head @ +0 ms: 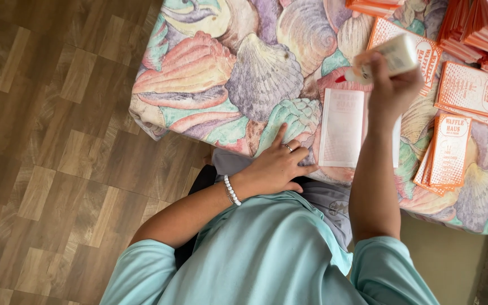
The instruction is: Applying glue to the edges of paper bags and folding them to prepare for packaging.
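Note:
My left hand rests flat on the near edge of the table, fingers spread, just left of a flat white paper bag lying face down. A ring and a white bead bracelet are on that hand and wrist. My right hand is raised above the table and grips a small white bottle with a red tip, held tilted over the bag. The bottle looks blurred.
A seashell-patterned cloth covers the table. Orange-and-white printed paper bags lie loose at the right, a small pile sits near my right arm, and taller stacks stand at the far right. Wood-pattern floor lies to the left.

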